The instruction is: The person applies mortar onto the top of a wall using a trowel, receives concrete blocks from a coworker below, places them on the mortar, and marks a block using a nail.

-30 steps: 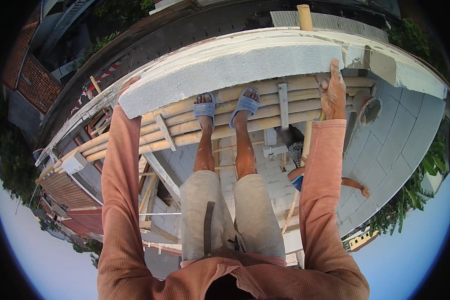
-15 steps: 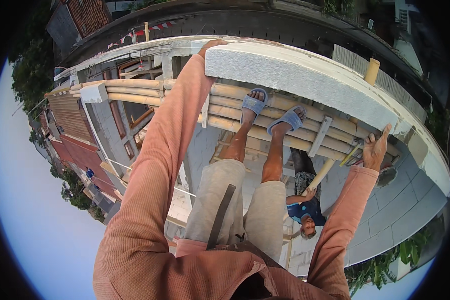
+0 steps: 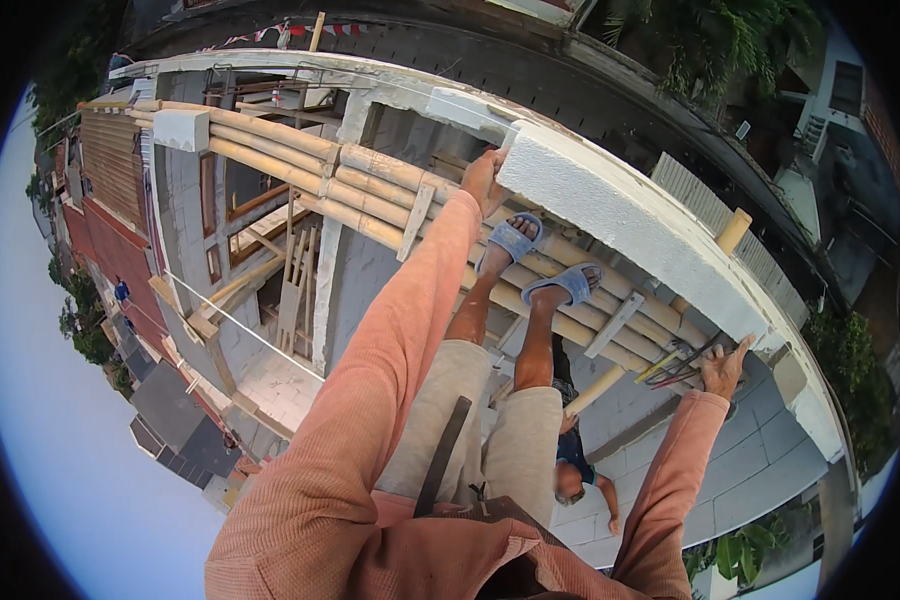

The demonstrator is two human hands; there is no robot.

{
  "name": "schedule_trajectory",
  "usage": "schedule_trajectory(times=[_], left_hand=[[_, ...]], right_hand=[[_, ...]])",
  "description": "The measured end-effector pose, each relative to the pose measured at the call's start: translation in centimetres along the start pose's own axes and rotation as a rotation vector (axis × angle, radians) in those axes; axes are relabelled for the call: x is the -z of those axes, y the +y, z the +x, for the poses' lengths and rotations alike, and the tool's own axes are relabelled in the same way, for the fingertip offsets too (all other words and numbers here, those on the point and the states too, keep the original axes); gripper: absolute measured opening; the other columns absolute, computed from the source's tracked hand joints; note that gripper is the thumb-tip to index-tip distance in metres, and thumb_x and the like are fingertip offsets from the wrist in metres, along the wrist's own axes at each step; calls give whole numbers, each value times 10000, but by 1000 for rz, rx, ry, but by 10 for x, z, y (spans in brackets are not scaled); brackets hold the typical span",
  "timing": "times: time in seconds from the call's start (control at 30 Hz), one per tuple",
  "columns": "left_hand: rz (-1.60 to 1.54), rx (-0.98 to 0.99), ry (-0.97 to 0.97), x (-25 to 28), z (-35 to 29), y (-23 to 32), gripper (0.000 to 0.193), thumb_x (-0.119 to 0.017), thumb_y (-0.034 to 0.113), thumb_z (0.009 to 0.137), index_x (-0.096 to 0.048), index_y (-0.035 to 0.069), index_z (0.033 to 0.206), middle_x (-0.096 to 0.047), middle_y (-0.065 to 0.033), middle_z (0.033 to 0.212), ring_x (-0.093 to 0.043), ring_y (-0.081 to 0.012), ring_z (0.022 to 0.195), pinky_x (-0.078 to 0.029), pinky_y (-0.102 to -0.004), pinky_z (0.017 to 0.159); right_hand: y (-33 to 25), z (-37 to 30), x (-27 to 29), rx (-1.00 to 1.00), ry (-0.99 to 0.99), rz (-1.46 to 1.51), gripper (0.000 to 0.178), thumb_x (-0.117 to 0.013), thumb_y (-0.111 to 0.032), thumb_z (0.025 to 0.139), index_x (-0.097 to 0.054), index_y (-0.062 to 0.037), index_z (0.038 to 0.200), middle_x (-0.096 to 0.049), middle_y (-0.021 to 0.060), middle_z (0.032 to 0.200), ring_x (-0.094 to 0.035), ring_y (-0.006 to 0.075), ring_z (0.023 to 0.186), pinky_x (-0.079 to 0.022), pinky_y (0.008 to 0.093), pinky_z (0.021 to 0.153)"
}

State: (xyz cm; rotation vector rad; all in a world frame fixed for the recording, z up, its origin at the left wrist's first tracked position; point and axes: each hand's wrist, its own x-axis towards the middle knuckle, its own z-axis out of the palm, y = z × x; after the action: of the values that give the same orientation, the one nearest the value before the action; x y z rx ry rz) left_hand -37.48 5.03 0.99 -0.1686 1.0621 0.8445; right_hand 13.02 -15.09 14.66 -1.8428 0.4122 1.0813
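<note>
A long white lightweight concrete block (image 3: 620,228) lies along the top of the wall (image 3: 813,418) in front of my feet. My left hand (image 3: 484,182) is closed around its left end, the fingers at the corner. At the far right end my right hand (image 3: 724,367) grips the block's lower edge, its thumb pointing up along the end. Some fingertips are hidden behind the block. Below it, my sandalled feet stand on bamboo poles (image 3: 365,208) laid side by side.
A smaller white block (image 3: 181,130) rests on the bamboo at the left. An upright bamboo stub (image 3: 734,231) stands beyond the wall. Tools with coloured handles (image 3: 670,368) lie by my right hand. A person (image 3: 573,465) is below the poles. A taut string (image 3: 240,325) crosses lower left.
The view has turned, and the block now slants more down to the right. My left hand remains at its left end, my right at its right. The person below has lowered an arm from a pole.
</note>
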Motion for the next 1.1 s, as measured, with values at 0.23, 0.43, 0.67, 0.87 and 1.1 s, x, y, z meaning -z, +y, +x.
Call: schedule_trajectory(times=[0.23, 0.43, 0.67, 0.87, 1.1], left_hand=[[368, 53, 281, 7, 11, -14, 553, -487, 463, 904, -587, 116, 1323, -607, -96, 1201, -564, -227, 1111, -490, -443, 935], [751, -55, 119, 38, 17, -17, 612, -415, 449, 943, -486, 115, 1451, -530, -106, 1400, -478, -255, 1284, -379, -415, 1068], [925, -54, 37, 29, 4, -15, 593, -421, 330, 969, -397, 143, 1531, -486, -128, 1501, -418, -257, 1400, -325, -342, 1124], [1034, -282, 15, 19, -6, -4, 551, -452, 241, 955, -449, 71, 1479, -526, -195, 1442, -480, -328, 1350, -353, -362, 1118], [966, -370, -87, -36, -88, 36, 508, -447, 112, 928, -511, -12, 1416, -559, -180, 1420, -519, -252, 1324, -354, -321, 1122]], right_hand=[[-6, 29, 22, 85, 35, -206, 499, -617, -643, 904, -517, -264, 1213, -441, -16, 785, -425, 158, 629, -328, 307, 565], [-15, 25, 17, -123, 87, -158, 604, -547, -741, 878, -496, -229, 1193, -402, 19, 690, -393, 171, 635, -334, 316, 559], [-11, 8, 4, -88, 176, -205, 705, -514, -792, 853, -466, -219, 1261, -419, 41, 679, -367, 197, 628, -356, 315, 558], [-11, 25, 16, -70, 158, -164, 657, -590, -711, 875, -477, -210, 1283, -465, 12, 822, -449, 157, 641, -353, 301, 533], [-3, 1, -7, 29, 137, -62, 601, -617, -654, 900, -471, -221, 1291, -423, 15, 832, -427, 159, 625, -347, 303, 561]])
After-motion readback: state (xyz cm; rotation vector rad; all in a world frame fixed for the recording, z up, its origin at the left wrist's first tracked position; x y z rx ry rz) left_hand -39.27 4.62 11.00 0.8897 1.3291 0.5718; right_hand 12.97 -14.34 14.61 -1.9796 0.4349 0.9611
